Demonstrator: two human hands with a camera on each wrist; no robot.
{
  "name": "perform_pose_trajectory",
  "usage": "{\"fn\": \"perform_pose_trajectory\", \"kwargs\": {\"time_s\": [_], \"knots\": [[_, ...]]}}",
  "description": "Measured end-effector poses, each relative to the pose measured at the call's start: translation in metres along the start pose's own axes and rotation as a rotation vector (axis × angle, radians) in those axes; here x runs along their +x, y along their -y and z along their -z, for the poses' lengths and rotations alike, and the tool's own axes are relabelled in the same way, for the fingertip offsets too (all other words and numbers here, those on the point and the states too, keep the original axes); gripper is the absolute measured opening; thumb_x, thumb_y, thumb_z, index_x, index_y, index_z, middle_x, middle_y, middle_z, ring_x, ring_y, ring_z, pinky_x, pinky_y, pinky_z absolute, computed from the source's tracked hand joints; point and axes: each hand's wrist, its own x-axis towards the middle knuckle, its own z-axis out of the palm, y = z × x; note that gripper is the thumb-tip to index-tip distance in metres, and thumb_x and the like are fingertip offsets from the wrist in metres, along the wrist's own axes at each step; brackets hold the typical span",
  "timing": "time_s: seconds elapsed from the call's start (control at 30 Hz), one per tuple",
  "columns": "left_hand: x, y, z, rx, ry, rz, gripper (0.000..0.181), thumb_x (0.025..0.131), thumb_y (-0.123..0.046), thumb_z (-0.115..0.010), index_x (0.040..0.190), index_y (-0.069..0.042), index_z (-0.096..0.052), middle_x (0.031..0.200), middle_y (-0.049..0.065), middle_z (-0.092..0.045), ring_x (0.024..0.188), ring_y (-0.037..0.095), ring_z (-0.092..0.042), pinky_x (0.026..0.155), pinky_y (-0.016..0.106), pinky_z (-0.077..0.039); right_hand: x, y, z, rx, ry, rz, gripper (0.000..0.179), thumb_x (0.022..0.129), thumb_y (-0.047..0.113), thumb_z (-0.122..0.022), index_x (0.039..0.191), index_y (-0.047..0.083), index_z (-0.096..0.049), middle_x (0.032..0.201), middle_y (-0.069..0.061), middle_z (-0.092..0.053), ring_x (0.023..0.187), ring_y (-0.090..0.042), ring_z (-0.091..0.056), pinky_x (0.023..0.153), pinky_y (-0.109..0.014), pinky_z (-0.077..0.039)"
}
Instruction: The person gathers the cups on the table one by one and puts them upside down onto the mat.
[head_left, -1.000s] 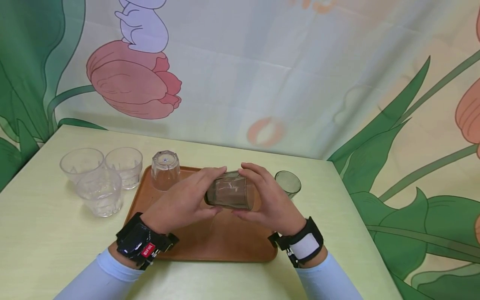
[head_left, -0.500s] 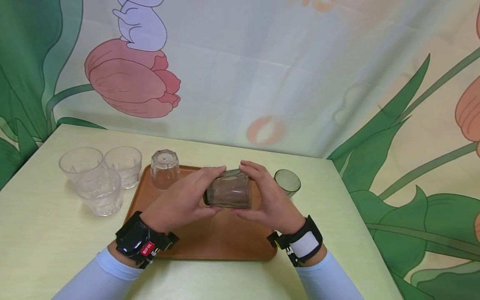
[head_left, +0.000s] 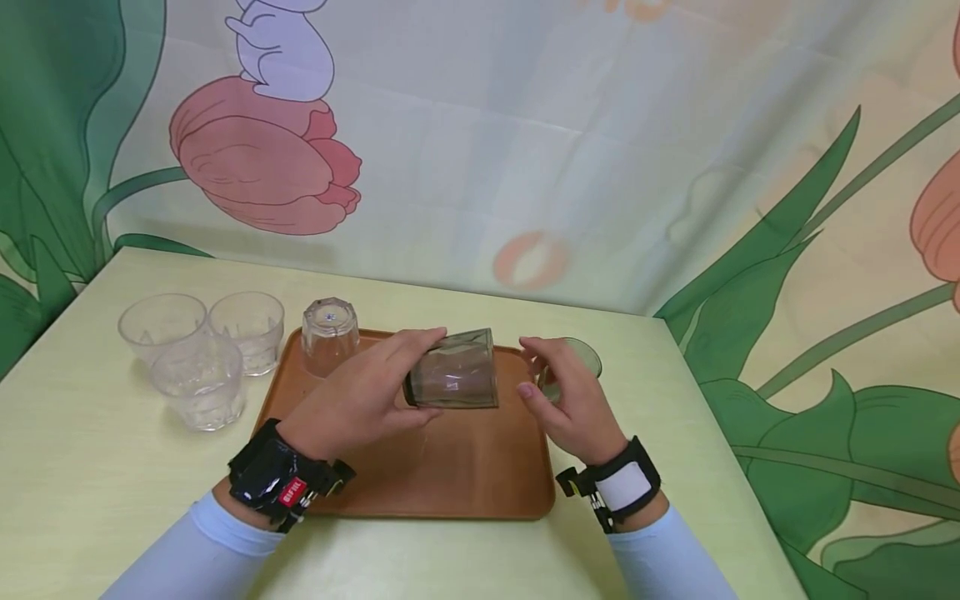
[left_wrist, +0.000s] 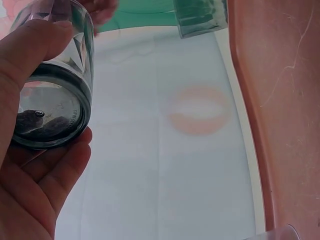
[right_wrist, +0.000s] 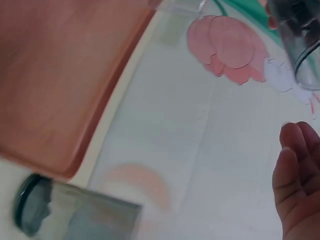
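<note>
Nearest the viewer, two pale blue sleeves run off the bottom edge of the head view, so the forearms are cut off, and each wrist wears a black strapped band. The left hand grips a smoky grey glass on its side above the brown tray, thumb on top and fingers curled beneath; the left wrist view shows its thick round base and faceted wall, but its mouth is out of sight there. The right hand hovers just beside the glass without touching it, fingers loosely spread and holding nothing. It covers most of a second grey glass standing on the table past the tray's right edge, so only part of that rim shows. In the right wrist view this second glass is blurred and seen at a slant.

The tray is smooth, rounded at the corners, with a low raised lip, and lies on a pale yellow-green table. At its far left corner a clear ribbed glass stands upside down. Further left, off the tray, three clear glasses stand upright, close together.

Behind the table hangs a creased cloth backdrop printed with pink tulips, green leaves and a lilac rabbit cut off at the top.
</note>
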Motion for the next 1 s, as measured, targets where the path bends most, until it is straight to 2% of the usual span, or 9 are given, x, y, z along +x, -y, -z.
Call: {"fn": "perform_pose_trajectory", "kwargs": {"time_s": [0.07,0.17,0.27,0.37,0.47,0.53,0.63,0.83,1.0], "knots": [[0.0,0.001,0.0,0.005,-0.002,-0.004,0.091,0.078,-0.031,-0.086,0.15,-0.008,-0.036,0.134,0.008,-0.057,0.114,0.017,-0.058,0.096,0.035,-0.055,-0.005,-0.008,-0.002,-0.08,0.026,-0.049,0.05,0.103,0.044,-0.051,0.135,0.005,-0.055,0.103,-0.007,-0.062,0.088,-0.016,-0.058,0.071,-0.029,-0.052],[-0.001,0.001,0.0,0.012,-0.001,-0.008,0.09,0.079,-0.032,-0.086,0.15,-0.007,-0.036,0.135,0.009,-0.057,0.115,0.018,-0.058,0.097,0.036,-0.054,-0.013,-0.019,-0.008,-0.176,0.12,-0.162,0.043,0.103,0.033,-0.054,0.135,0.004,-0.056,0.094,-0.004,-0.061,0.082,-0.015,-0.057,0.069,-0.031,-0.052],[-0.002,0.002,0.0,0.013,-0.001,-0.003,0.09,0.079,-0.032,-0.086,0.15,-0.007,-0.037,0.134,0.008,-0.057,0.113,0.018,-0.058,0.095,0.036,-0.055,-0.02,-0.032,-0.015,-0.276,0.247,-0.281,0.043,0.103,0.027,-0.053,0.139,0.004,-0.055,0.103,-0.005,-0.067,0.09,-0.017,-0.064,0.077,-0.036,-0.057],[-0.002,0.002,0.0,0.012,-0.003,0.004,0.09,0.079,-0.033,-0.085,0.15,-0.007,-0.036,0.132,0.007,-0.057,0.112,0.016,-0.058,0.094,0.035,-0.055,-0.027,-0.044,-0.024,-0.362,0.37,-0.352,0.043,0.104,0.023,-0.05,0.143,0.004,-0.053,0.113,-0.009,-0.07,0.097,-0.021,-0.067,0.082,-0.04,-0.058],[-0.002,0.002,0.001,0.013,-0.009,0.005,0.09,0.08,-0.034,-0.085,0.15,-0.007,-0.036,0.133,0.007,-0.057,0.112,0.016,-0.058,0.094,0.035,-0.055,-0.034,-0.054,-0.032,-0.426,0.457,-0.364,0.044,0.104,0.02,-0.051,0.144,0.003,-0.051,0.103,-0.011,-0.07,0.088,-0.021,-0.067,0.075,-0.04,-0.057],[-0.002,0.002,0.002,0.016,-0.01,0.005,0.09,0.08,-0.035,-0.085,0.15,-0.007,-0.035,0.134,0.007,-0.056,0.114,0.017,-0.058,0.095,0.035,-0.055,-0.039,-0.059,-0.036,-0.458,0.495,-0.349,0.043,0.104,0.019,-0.052,0.143,0.001,-0.051,0.091,-0.01,-0.067,0.077,-0.019,-0.063,0.067,-0.038,-0.055],[-0.002,0.001,0.003,0.024,-0.007,0.006,0.09,0.08,-0.035,-0.085,0.15,-0.008,-0.035,0.134,0.007,-0.056,0.113,0.016,-0.058,0.094,0.035,-0.055,-0.047,-0.067,-0.04,-0.498,0.548,-0.322,0.043,0.104,0.02,-0.052,0.142,0.002,-0.05,0.084,-0.008,-0.064,0.072,-0.018,-0.063,0.063,-0.037,-0.053],[0.0,0.0,0.004,0.021,-0.005,0.005,0.089,0.08,-0.034,-0.085,0.15,-0.006,-0.036,0.132,0.007,-0.057,0.109,0.016,-0.058,0.092,0.035,-0.055,-0.055,-0.072,-0.043,-0.497,0.611,-0.307,0.05,0.099,0.021,-0.06,0.141,-0.003,-0.049,0.09,-0.01,-0.066,0.073,-0.019,-0.064,0.066,-0.038,-0.055],[0.0,0.001,0.004,0.011,0.0,0.006,0.089,0.08,-0.033,-0.085,0.15,-0.006,-0.036,0.134,0.008,-0.057,0.112,0.018,-0.058,0.094,0.036,-0.055,-0.059,-0.073,-0.049,-0.516,0.627,-0.266,0.046,0.1,0.015,-0.055,0.14,-0.008,-0.051,0.091,-0.015,-0.068,0.075,-0.024,-0.067,0.067,-0.04,-0.057]]}}
